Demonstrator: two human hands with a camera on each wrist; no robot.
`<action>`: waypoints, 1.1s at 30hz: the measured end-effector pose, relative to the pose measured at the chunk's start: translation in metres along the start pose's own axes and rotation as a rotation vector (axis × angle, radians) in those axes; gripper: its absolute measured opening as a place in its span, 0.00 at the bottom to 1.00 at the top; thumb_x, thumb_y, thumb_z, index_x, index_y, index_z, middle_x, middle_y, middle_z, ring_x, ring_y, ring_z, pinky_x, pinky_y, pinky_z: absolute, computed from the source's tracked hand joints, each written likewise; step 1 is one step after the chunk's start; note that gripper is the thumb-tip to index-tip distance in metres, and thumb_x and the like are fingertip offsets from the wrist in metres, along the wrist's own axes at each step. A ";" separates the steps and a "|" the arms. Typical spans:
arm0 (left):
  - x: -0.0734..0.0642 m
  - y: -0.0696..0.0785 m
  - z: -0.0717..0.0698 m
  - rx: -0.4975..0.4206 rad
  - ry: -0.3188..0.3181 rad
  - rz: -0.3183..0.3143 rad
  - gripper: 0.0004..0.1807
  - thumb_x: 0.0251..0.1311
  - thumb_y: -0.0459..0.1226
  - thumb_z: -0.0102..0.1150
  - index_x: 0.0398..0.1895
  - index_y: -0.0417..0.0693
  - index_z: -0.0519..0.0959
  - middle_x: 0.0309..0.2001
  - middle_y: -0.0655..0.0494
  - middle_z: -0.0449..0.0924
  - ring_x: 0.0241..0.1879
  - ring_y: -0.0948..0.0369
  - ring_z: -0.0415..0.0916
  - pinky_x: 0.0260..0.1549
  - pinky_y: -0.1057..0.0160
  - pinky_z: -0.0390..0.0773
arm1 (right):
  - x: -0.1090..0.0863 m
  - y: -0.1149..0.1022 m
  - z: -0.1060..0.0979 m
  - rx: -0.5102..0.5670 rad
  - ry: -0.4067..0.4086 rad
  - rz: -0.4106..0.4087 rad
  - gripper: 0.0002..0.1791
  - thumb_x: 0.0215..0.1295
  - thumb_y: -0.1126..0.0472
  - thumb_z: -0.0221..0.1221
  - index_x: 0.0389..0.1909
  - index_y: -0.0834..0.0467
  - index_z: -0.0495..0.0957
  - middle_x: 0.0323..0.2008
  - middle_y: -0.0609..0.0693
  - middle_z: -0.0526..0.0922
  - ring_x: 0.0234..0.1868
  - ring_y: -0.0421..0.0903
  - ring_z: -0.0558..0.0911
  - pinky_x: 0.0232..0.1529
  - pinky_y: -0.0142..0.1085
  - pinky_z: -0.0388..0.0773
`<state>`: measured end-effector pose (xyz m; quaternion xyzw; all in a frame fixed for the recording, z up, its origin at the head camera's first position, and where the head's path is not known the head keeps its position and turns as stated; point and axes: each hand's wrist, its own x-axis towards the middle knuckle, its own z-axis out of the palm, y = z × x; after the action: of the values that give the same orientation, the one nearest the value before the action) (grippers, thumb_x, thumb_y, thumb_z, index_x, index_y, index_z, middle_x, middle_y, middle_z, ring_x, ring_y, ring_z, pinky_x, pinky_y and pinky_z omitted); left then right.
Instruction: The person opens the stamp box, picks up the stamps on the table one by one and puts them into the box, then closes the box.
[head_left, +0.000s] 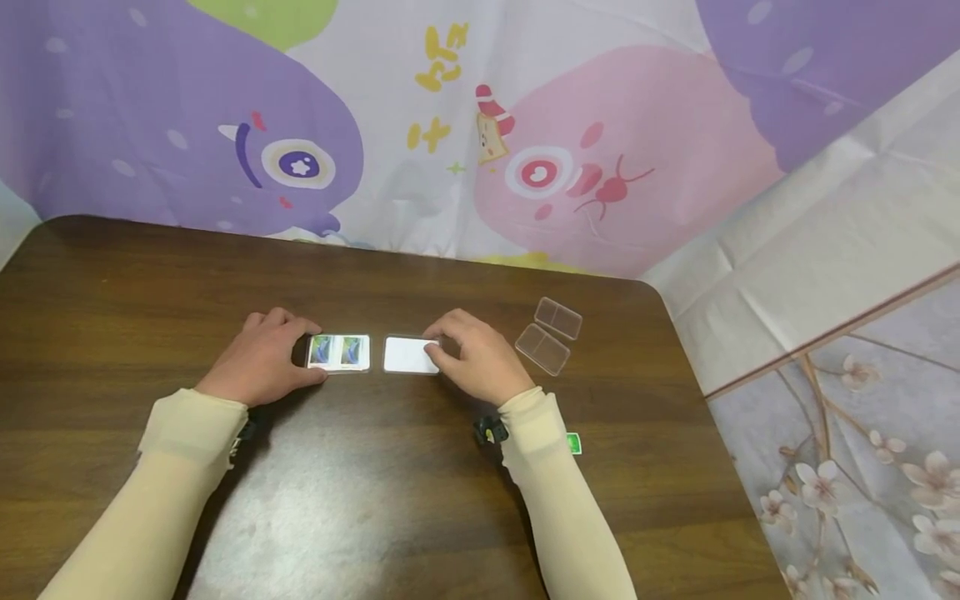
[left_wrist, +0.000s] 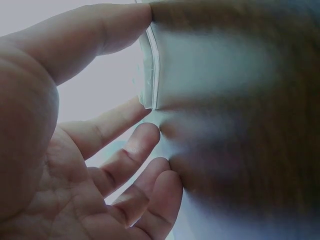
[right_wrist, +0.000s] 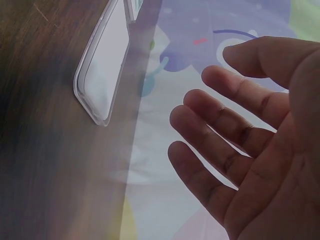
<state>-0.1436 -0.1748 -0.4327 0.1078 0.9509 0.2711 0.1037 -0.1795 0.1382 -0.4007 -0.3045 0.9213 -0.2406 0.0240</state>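
My left hand (head_left: 262, 354) holds a small clear plastic case (head_left: 339, 353) by its left end, thumb on the near edge and index finger on the far edge. Two small blue-green pictures show on that case. In the left wrist view, the case (left_wrist: 151, 70) stands between thumb and index fingertip while the other fingers touch the table. A second flat clear case (head_left: 407, 355), white inside, lies just to the right. Over its right end hovers my right hand (head_left: 480, 357). The right wrist view shows loosely bent fingers apart from the white case (right_wrist: 105, 65), holding nothing.
An unfolded clear case with two divided halves (head_left: 543, 348) lies right of my right hand. A small green card (head_left: 573, 442) shows partly from behind my right sleeve. Beyond the brown table (head_left: 360, 500) hangs a cartoon-printed cloth (head_left: 420, 192).
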 end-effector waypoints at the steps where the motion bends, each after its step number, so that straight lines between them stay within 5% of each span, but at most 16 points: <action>1: 0.000 0.000 0.000 0.000 -0.003 0.000 0.39 0.60 0.52 0.71 0.69 0.41 0.73 0.65 0.33 0.66 0.63 0.33 0.59 0.55 0.30 0.69 | 0.000 0.000 0.000 -0.001 -0.001 -0.001 0.12 0.73 0.54 0.62 0.51 0.54 0.85 0.50 0.43 0.83 0.53 0.45 0.83 0.56 0.41 0.79; 33: -0.005 -0.034 -0.023 0.010 0.013 -0.093 0.40 0.59 0.47 0.71 0.70 0.33 0.69 0.64 0.23 0.61 0.60 0.26 0.56 0.55 0.26 0.56 | -0.002 0.000 -0.003 0.009 -0.014 -0.005 0.12 0.73 0.55 0.62 0.50 0.56 0.85 0.49 0.45 0.84 0.51 0.49 0.84 0.55 0.41 0.78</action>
<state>-0.1498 -0.2157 -0.4311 0.0620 0.9568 0.2620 0.1097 -0.1785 0.1399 -0.3985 -0.3082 0.9193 -0.2426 0.0311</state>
